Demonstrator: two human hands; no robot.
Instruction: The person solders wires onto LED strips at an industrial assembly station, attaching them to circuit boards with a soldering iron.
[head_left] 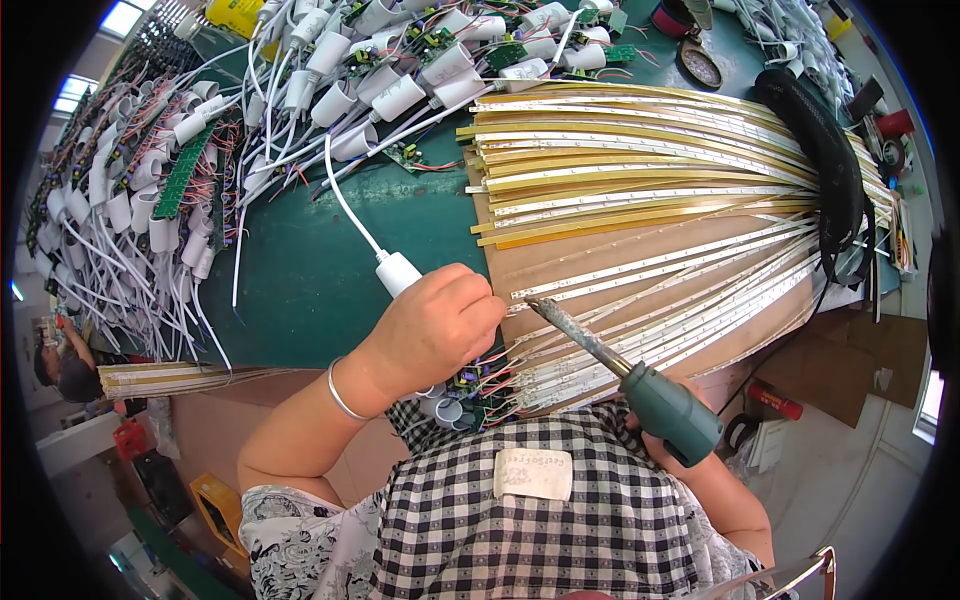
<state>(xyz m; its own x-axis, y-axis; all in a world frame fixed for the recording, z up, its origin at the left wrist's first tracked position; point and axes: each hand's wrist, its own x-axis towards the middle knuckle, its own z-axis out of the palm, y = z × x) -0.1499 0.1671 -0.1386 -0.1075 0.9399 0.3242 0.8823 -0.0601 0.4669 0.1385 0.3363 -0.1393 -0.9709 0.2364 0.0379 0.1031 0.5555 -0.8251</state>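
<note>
My left hand (428, 325), a bracelet at its wrist, is closed around a white plastic tube cap (395, 270) with a white cable running up from it. Its fingertips pinch together beside the near end of a thin white LED strip (585, 280); whether they also grip wires is hidden. My right hand (657, 450) is wrapped round the green handle of a soldering iron (668, 412). The iron's tip points up and left, close to my left fingertips. Under my left wrist, circuit boards with red wires (485, 385) hang at the ends of several LED strips.
Many LED strips (640, 150) lie on brown cardboard (520, 262), with a black bundle (815, 150) across their far ends. White caps with cables (395, 95) and circuit boards heap on the green table (290, 270). A round tin (698, 65) stands at the back. Another person (75, 375) is at far left.
</note>
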